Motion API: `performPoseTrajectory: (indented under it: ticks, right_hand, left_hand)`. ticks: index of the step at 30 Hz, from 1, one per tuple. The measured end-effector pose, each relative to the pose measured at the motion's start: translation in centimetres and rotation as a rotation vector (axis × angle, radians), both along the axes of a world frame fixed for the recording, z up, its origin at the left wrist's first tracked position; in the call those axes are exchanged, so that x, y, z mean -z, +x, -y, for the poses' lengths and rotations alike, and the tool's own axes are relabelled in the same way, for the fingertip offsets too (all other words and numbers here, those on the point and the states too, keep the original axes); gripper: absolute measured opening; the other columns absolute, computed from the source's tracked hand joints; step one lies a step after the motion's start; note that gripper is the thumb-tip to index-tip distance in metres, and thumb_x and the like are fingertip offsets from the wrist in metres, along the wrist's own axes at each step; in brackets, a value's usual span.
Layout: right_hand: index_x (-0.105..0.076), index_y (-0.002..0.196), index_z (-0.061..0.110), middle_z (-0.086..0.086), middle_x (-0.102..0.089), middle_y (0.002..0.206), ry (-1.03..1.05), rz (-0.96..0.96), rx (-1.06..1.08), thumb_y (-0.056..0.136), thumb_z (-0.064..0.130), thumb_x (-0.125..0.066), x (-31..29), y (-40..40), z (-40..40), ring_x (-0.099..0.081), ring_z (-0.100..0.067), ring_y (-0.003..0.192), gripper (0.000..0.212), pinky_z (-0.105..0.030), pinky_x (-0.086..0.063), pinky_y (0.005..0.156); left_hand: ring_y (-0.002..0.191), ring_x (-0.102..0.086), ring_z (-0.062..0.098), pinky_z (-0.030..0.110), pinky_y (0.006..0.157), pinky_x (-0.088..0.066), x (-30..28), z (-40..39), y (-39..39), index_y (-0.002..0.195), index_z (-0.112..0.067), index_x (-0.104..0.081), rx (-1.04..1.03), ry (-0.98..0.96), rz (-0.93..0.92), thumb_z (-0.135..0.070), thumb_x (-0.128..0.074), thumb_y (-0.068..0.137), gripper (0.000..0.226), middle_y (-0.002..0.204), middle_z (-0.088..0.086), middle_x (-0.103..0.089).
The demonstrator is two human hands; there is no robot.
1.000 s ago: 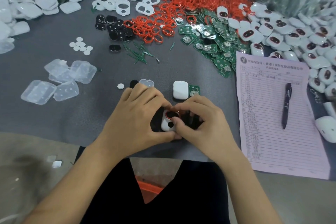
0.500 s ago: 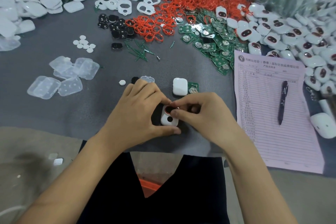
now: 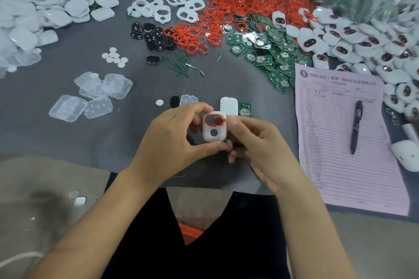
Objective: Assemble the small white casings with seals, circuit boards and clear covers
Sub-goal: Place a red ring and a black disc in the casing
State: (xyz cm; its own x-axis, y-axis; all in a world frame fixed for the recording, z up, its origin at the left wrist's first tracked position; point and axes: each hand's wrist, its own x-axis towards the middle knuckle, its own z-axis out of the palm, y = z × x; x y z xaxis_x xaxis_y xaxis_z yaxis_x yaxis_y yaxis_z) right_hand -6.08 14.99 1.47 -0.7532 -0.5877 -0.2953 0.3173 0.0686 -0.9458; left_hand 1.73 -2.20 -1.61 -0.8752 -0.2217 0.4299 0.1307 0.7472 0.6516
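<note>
On the far left of the gray table (image 3: 56, 142) sits a big heap of white lids (image 3: 34, 16). Nearer, a few clear covers (image 3: 90, 97) lie in a loose bunch. Farther right are small white discs (image 3: 114, 58), some black pieces (image 3: 152, 36) and white frames with holes (image 3: 163, 7).

At the near middle, the left hand (image 3: 172, 138) holds a white casing (image 3: 213, 126) up off the table, with its thumb under the casing and its fingers curled over the top. A red seal (image 3: 215, 119) sits around the bigger hole of the casing; a small round hole is below it. The right hand (image 3: 260, 142) touches the casing's right side with its thumb, and its fingers are curled underneath, so it grips the casing too.

Just behind the hands lie another white casing (image 3: 229, 106) and a green circuit board (image 3: 244, 110) side by side.

Far in the middle is a big pile of red seals (image 3: 238, 0), with a heap of green boards (image 3: 272, 52) beside it. To the right, a pink paper (image 3: 340, 142) has a dark pen (image 3: 356, 127) on it. Many finished white casings (image 3: 362, 38) fill the far right.
</note>
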Motion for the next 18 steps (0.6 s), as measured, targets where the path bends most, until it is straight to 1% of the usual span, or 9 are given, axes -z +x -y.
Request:
performPoseTrajectory:
  ticks: [2, 3, 5, 6, 7, 9, 12, 15, 18]
  right_hand:
    - [-0.080, 0.093, 0.012, -0.005, -0.063, 0.072, -0.047, 0.048, 0.006, 0.087, 0.032, -0.068, 0.0, -0.5, 0.2, -0.052, -0.011, 0.059, 0.024, -0.021, -0.044, 0.047]
    - [-0.080, 0.091, 0.014, -0.003, -0.061, 0.069, -0.064, 0.080, 0.007, 0.085, 0.031, -0.069, -0.1, -0.7, 0.2, -0.049, -0.009, 0.056, 0.021, -0.019, -0.040, 0.044]
    - [-0.078, 0.091, 0.014, 0.001, -0.057, 0.068, -0.109, 0.164, -0.006, 0.085, 0.028, -0.069, 0.0, -1.1, 0.3, -0.044, -0.005, 0.052, 0.018, -0.016, -0.033, 0.040]
    - [-0.076, 0.093, 0.012, 0.002, -0.058, 0.069, -0.136, 0.205, -0.015, 0.085, 0.027, -0.068, 0.0, -1.3, 0.2, -0.045, -0.004, 0.051, 0.019, -0.015, -0.034, 0.039]
    - [-0.073, 0.095, 0.009, 0.002, -0.061, 0.071, -0.158, 0.236, -0.020, 0.086, 0.025, -0.067, 0.1, -1.5, 0.2, -0.049, -0.003, 0.052, 0.019, -0.015, -0.036, 0.039]
    - [-0.070, 0.096, 0.008, 0.001, -0.066, 0.073, -0.181, 0.266, -0.025, 0.086, 0.023, -0.066, 0.2, -1.6, 0.1, -0.057, -0.003, 0.055, 0.019, -0.014, -0.042, 0.042]
    - [-0.074, 0.090, 0.011, -0.002, -0.066, 0.073, -0.179, 0.270, -0.065, 0.086, 0.023, -0.070, 0.4, -1.8, -0.2, -0.061, -0.004, 0.057, 0.014, -0.014, -0.049, 0.048]
    - [-0.078, 0.076, 0.020, -0.003, -0.070, 0.071, -0.167, 0.258, -0.136, 0.081, 0.031, -0.076, 0.1, -1.9, -0.3, -0.066, -0.005, 0.058, 0.012, -0.015, -0.053, 0.053]
    - [-0.077, 0.075, 0.020, -0.006, -0.073, 0.074, -0.146, 0.224, -0.151, 0.078, 0.033, -0.077, -0.2, -1.8, -0.3, -0.070, -0.008, 0.059, 0.013, -0.017, -0.056, 0.054]
  left_hand:
    - [0.084, -0.063, 0.002, 0.007, 0.079, -0.044, -0.2, -0.1, 0.0, 0.118, -0.027, -0.064, 0.013, 0.119, 0.041, -0.068, -0.078, 0.075, 0.061, 0.089, -0.016, -0.066]
    - [0.086, -0.066, 0.002, 0.006, 0.077, -0.044, -0.3, -0.3, -0.1, 0.119, -0.031, -0.062, 0.035, 0.216, 0.070, -0.063, -0.081, 0.075, 0.057, 0.090, -0.016, -0.068]
    - [0.079, -0.070, 0.008, 0.010, 0.071, -0.048, -0.5, -0.4, -0.3, 0.120, -0.035, -0.062, 0.101, 0.468, 0.127, -0.051, -0.083, 0.079, 0.049, 0.095, -0.014, -0.072]
    - [0.073, -0.070, 0.009, 0.013, 0.067, -0.050, -0.6, -0.4, -0.5, 0.121, -0.033, -0.062, 0.130, 0.593, 0.145, -0.045, -0.080, 0.085, 0.042, 0.096, -0.013, -0.073]
    - [0.068, -0.071, 0.012, 0.015, 0.064, -0.051, -0.7, -0.4, -0.6, 0.123, -0.029, -0.064, 0.151, 0.700, 0.156, -0.040, -0.075, 0.091, 0.036, 0.096, -0.011, -0.075]
    - [0.062, -0.071, 0.013, 0.019, 0.059, -0.053, -0.8, -0.2, -0.8, 0.125, -0.023, -0.067, 0.185, 0.843, 0.197, -0.032, -0.066, 0.097, 0.029, 0.091, -0.006, -0.076]
    - [0.062, -0.069, 0.016, 0.022, 0.059, -0.055, -0.8, 0.1, -0.9, 0.119, -0.020, -0.073, 0.248, 0.908, 0.263, -0.027, -0.062, 0.099, 0.024, 0.087, -0.001, -0.075]
    - [0.062, -0.070, 0.018, 0.023, 0.060, -0.056, -0.7, 0.4, -0.9, 0.118, -0.019, -0.074, 0.287, 0.888, 0.287, -0.026, -0.062, 0.098, 0.024, 0.085, 0.000, -0.074]
    - [0.063, -0.070, 0.017, 0.023, 0.062, -0.057, -0.7, 0.6, -0.9, 0.118, -0.021, -0.073, 0.327, 0.847, 0.304, -0.025, -0.062, 0.098, 0.023, 0.086, -0.003, -0.075]
